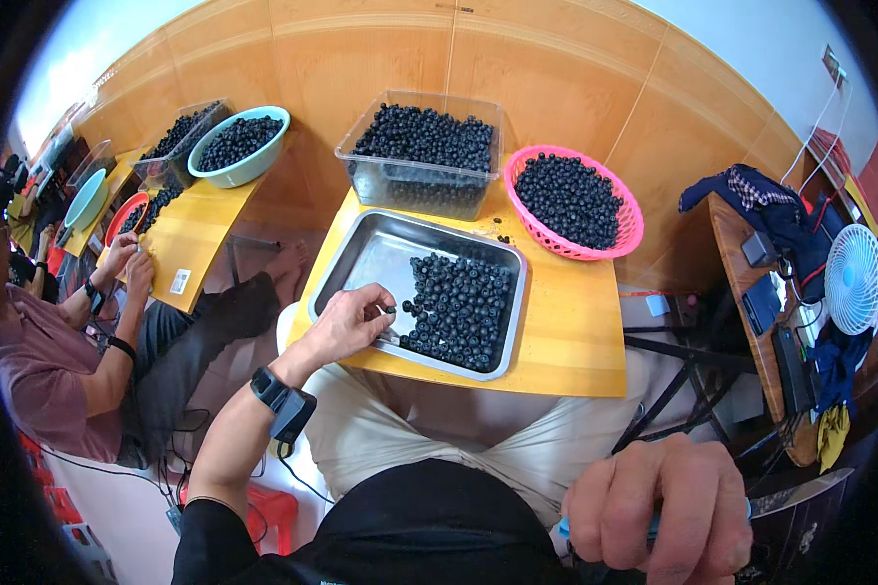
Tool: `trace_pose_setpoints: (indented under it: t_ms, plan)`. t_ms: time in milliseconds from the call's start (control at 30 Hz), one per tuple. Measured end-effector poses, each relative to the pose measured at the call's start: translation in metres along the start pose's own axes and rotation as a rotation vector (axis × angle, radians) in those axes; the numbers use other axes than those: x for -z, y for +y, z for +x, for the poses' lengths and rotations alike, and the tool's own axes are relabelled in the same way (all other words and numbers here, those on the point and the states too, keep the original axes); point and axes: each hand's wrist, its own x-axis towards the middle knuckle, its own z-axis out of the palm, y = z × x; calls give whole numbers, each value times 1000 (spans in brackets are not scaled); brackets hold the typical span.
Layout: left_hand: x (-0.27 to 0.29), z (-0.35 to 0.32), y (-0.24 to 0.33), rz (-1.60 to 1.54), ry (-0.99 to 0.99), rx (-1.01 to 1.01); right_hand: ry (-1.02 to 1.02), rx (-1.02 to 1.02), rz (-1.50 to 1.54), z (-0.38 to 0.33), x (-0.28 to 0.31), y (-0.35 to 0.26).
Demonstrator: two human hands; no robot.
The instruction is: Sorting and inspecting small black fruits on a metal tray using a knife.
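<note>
My left hand [341, 327], a dark watch-like device on its wrist, is over the left part of a shallow metal tray [366, 239]. Thumb and forefinger pinch one dark berry [390, 309] that looks like a blueberry. Beside it, a heap of blueberries [463, 307] covers the tray's right half. My right hand [658, 507] is raised close at the lower right, away from the table. Its fingers are wrapped round the blue handle of a knife [800, 495], whose blade points right. The fingers hide most of the handle.
Behind the tray on the yellow table [576, 331] stand a clear plastic bin [415, 185] and a pink basket [634, 219], both full of blueberries. At left, a person [63, 361] works at another table with a green bowl [239, 174]. A fan [852, 280] stands far right.
</note>
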Motion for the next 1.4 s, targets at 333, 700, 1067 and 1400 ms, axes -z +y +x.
trace_pose_setpoints:
  t_ms: [333,700,1067,1400]
  plan:
    - [-14,-17,-2,154,88,-109,-81,-25,46,7,-2,-1]
    - [-20,-20,-6,97,171,-169,-38,-97,-273,10,-11,-14]
    - [-16,-23,-1,29,158,-42,-26,687,-255,38,-10,60]
    - [-19,-21,-9,-309,167,36,-141,-152,-354,8,1,-20]
